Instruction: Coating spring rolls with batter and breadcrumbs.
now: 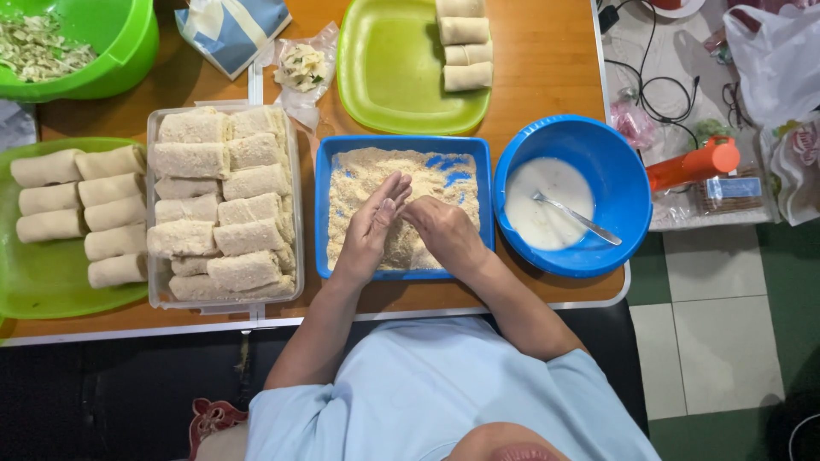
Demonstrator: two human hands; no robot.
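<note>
Both my hands meet over a blue square tray (337,149) filled with pale breadcrumbs (367,175). My left hand (376,220) has its fingers stretched out, with the palm turned toward my right hand. My right hand (444,232) is curled, knuckles up, and touches the left fingertips. Whatever lies between the palms is hidden. A clear container (295,213) of crumb-coated rolls (218,205) stands just left of the tray. A blue bowl (619,183) of white batter with a metal spoon (576,218) stands just to the right.
Uncoated rolls lie on a green tray (43,282) at the far left and on a green plate (384,77) at the back. A green bowl (128,51) of shredded filling is at the back left. A paper pack, a plastic bag, cables and an orange bottle (692,164) lie around.
</note>
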